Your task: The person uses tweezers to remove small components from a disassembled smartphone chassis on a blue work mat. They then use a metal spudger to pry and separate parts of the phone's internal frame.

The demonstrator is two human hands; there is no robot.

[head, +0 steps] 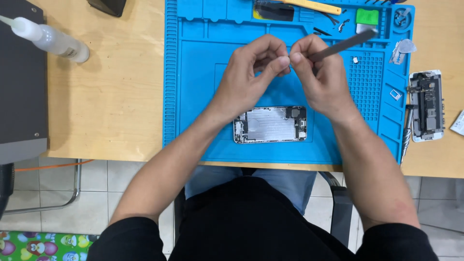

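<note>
An opened phone body (270,124), with its silver inner plate and small parts showing, lies on the blue work mat (193,96). Above it my left hand (251,72) and my right hand (321,79) meet fingertip to fingertip. My right hand grips grey metal tweezers (345,44) that point up and to the right. My left hand pinches something tiny at the tweezers' tips; it is too small to make out.
A second opened phone (426,105) lies at the mat's right edge beside a screwdriver (406,135). A clear squeeze bottle (48,38) lies at the left near a dark grey box (21,77). Small parts, a green square (367,16) and a yellow tool (314,6) sit in the mat's top trays.
</note>
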